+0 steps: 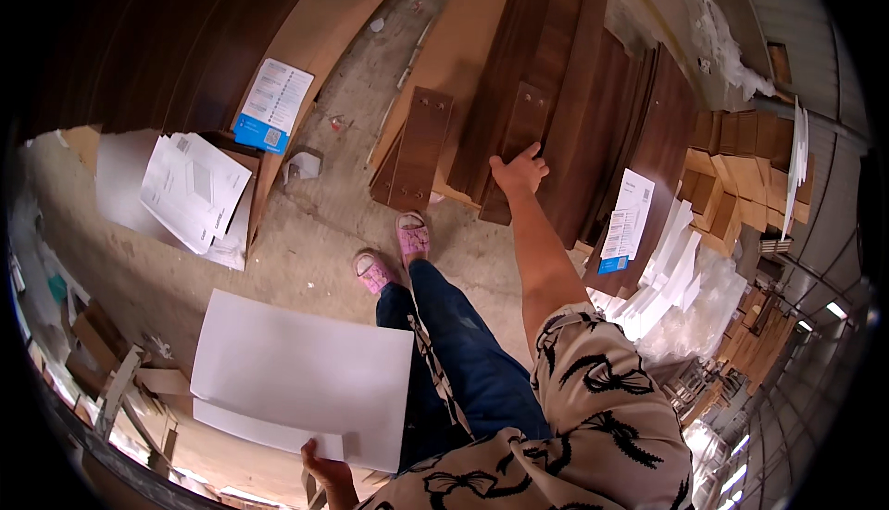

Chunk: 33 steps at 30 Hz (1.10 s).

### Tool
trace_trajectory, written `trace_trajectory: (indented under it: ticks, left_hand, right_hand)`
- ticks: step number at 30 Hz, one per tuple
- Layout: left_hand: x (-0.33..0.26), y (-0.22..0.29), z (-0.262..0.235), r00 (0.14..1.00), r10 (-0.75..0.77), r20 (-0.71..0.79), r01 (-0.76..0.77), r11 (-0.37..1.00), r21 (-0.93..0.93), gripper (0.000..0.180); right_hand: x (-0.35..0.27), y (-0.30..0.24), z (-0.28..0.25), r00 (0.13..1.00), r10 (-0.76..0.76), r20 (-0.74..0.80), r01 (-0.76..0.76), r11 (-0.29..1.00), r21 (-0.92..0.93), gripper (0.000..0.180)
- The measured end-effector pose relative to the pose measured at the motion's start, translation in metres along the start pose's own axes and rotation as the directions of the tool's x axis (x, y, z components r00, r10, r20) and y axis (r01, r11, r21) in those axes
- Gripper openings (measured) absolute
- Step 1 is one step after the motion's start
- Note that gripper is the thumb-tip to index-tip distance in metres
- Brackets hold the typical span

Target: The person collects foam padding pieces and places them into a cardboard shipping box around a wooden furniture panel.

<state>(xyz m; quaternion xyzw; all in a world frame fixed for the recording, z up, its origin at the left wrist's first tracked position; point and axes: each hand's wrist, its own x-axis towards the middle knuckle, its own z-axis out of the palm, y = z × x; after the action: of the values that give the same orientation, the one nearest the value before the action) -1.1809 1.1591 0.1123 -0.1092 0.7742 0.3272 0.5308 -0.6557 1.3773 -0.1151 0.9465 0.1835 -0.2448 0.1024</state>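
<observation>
Nearest the lens, the left hand is pinching a big white sheet by its lower edge, low at the person's left side. Ahead, dark brown boards are lying stacked on the floor; the right hand is closing on one narrow board. Lifting should go best gripping squarely, keeping the sheet clear.
</observation>
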Motion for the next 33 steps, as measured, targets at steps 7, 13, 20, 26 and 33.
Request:
trace_trajectory:
  ticks: [7,13,20,26,33]
  left_hand:
    - [0.001,0.012,0.010,0.998,-0.009,0.054,0.011,0.999,-0.035,0.048]
    - [-0.007,0.007,0.039,0.996,-0.055,0.066,0.056,0.998,-0.015,0.053]
    - [-0.031,0.010,0.021,0.996,0.001,0.088,0.006,0.997,-0.078,0.050]
    - [-0.039,0.019,-0.062,0.970,0.151,-0.188,-0.205,0.928,-0.311,0.028]
    - [-0.112,0.092,-0.103,0.751,0.539,-0.381,-0.562,0.825,0.060,0.067]
  right_hand:
    - [0.022,0.058,-0.002,0.979,-0.027,-0.201,0.047,0.994,0.095,0.100]
    - [0.048,0.095,-0.008,0.993,0.116,-0.031,-0.109,0.980,0.164,0.108]
    - [0.024,0.115,-0.045,0.991,0.136,0.014,-0.136,0.965,0.225,0.113]
    - [-0.063,0.205,-0.052,0.813,-0.435,0.387,-0.256,0.331,0.908,0.023]
    - [-0.250,0.132,-0.215,0.799,-0.587,0.134,-0.059,0.144,0.988,0.034]
